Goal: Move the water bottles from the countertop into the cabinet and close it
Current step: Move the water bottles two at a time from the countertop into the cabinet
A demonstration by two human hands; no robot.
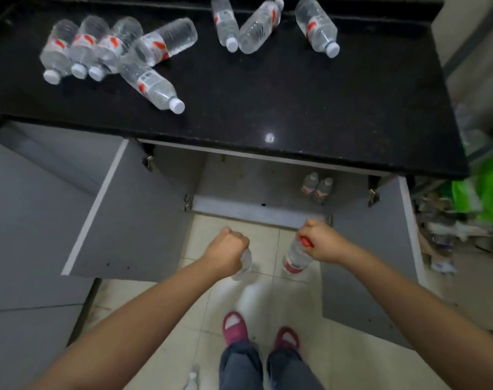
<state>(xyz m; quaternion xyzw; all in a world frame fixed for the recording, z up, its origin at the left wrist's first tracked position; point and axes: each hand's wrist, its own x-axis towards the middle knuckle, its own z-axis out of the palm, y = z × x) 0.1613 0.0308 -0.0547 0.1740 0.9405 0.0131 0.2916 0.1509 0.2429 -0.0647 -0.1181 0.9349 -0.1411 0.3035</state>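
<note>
L hand [228, 249] fisted round bottle [243, 266], R hand [322, 243] gripping 2nd bottle [296, 256] near neck — both held low before open cabinet [256, 175]. 2 bottles [317, 187] inside at right. 8 lying on countertop [267, 94] — 5 left, 3 right.

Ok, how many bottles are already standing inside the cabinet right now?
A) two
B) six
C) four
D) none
A: two bottles stand side by side at the right of the open cabinet, while the left hand and the right hand each hold one more in front of it.
</note>
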